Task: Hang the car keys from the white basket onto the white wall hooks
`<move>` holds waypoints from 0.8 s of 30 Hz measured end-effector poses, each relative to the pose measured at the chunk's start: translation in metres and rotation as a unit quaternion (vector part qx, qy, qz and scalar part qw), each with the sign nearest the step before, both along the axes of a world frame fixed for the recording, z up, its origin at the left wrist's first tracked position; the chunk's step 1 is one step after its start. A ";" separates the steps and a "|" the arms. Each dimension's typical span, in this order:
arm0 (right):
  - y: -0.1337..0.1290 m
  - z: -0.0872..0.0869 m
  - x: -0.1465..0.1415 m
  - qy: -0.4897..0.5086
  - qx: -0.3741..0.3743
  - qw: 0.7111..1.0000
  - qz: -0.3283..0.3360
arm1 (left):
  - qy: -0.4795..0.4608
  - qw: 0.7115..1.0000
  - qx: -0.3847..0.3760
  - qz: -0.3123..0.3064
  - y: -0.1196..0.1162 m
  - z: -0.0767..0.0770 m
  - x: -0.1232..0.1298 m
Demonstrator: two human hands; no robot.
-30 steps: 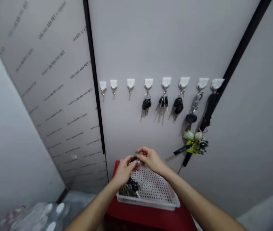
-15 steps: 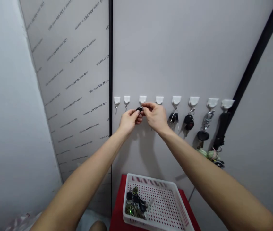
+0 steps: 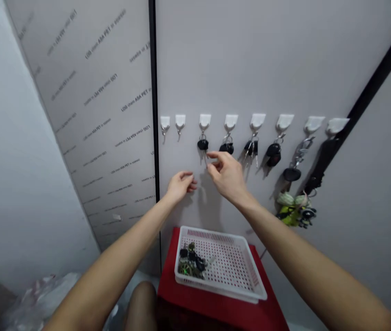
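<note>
Several white hooks run in a row along the grey panel. From the third hook point(image 3: 205, 121) from the left hangs a small black key bunch point(image 3: 202, 145). My right hand point(image 3: 228, 177) is just to its lower right, thumb and forefinger apart, with nothing between them. Lower down on the left, my left hand point(image 3: 181, 185) is off the keys, its fingers loosely parted and holding nothing. Another black key bunch point(image 3: 227, 148) hangs on the fourth hook, partly behind my right hand. The two leftmost hooks point(image 3: 165, 122) carry nothing.
Further right hang more keys point(image 3: 273, 155) and a green and yellow charm cluster point(image 3: 293, 211). Below, a white perforated basket point(image 3: 229, 292) with keys point(image 3: 191, 262) at its left stands on a red surface point(image 3: 209, 310). Plastic bags point(image 3: 50, 294) lie at the lower left.
Both hands have let go of the black key bunch, which now hangs from the third hook. My left hand has drawn down and left. The camera view has tilted downward.
</note>
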State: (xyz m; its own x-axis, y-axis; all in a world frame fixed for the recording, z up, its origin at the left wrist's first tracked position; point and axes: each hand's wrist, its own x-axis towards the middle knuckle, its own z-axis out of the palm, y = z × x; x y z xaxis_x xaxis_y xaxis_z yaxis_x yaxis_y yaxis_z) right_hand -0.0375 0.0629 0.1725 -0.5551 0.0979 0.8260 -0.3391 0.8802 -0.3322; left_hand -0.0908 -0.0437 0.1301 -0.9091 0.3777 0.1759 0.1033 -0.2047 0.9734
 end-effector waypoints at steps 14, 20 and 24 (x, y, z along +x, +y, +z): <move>0.006 -0.207 0.041 -0.449 0.073 0.890 0.016 | 0.276 0.894 -0.354 -0.010 -0.024 -0.166 0.053; 0.002 -0.209 0.041 -0.465 0.061 0.883 0.019 | 0.279 0.893 -0.353 -0.001 -0.023 -0.169 0.054; 0.003 -0.197 0.040 -0.432 -0.071 0.895 0.082 | 0.256 0.906 -0.336 -0.010 -0.025 -0.165 0.055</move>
State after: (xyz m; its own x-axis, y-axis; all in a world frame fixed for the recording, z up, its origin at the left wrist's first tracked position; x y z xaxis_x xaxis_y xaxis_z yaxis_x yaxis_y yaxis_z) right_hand 0.0021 0.0664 -0.0249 -0.9974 0.0260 0.0675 -0.0231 0.7701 -0.6375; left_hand -0.0353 -0.0685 -0.0351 -0.7651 0.5713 0.2970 0.5796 0.4102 0.7041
